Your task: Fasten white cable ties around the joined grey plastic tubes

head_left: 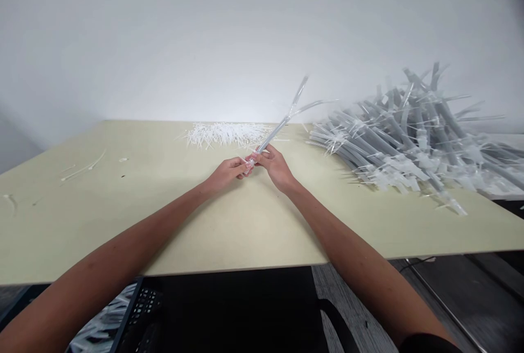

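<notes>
Clear forked tube [273,133] is being held over the middle of the table [245,227], well left of that big pile of tubes [380,145]. Its long axis is tipped on a slant: the plain end is pointed down and a bit left, back toward the person, and the fork up and right, wall [204,36] side. One branch is aimed pretty steeply up, the other's kinda flopped over to the right. The low end is pinched by the left hand [227,174], fingers closed, and it's gripped by the right hand [277,167] too. Any print's too small to be read.
</notes>
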### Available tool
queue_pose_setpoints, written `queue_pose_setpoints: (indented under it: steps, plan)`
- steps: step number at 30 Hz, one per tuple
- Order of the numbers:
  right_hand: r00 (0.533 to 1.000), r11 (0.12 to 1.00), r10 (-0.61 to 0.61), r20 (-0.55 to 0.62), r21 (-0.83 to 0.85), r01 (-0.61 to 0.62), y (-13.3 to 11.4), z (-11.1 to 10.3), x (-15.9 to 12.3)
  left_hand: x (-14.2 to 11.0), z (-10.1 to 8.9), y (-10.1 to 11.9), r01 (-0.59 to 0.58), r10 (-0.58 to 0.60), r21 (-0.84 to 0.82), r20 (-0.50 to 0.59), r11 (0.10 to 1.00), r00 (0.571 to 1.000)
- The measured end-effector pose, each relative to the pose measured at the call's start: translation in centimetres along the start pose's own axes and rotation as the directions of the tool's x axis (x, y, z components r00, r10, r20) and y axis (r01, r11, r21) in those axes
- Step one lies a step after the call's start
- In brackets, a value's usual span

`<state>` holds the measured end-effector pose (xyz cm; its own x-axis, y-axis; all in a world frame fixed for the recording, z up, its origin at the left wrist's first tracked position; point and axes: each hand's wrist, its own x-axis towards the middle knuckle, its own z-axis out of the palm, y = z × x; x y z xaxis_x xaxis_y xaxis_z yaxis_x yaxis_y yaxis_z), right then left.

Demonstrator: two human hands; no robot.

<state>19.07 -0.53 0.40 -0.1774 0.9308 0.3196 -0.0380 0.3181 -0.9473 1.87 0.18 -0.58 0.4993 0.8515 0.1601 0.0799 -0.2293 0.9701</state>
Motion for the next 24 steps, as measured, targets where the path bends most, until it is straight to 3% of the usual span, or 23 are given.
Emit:
queue_pose_setpoints:
  steps: [9,24]
  plan:
    - [1.000,0.996,-0.029,0.013,0.084,0.027,0.20,0.48,-0.12,-0.13,0.58,-0.44,-0.010,0.006,-0.142,-0.026,0.990,1.000]
    - [0.998,0.991,-0.051,-0.027,0.121,0.054,0.50,0.78,-0.44,-0.31,0.95,-0.71,0.012,-0.006,-0.317,0.020,0.948,1.000]
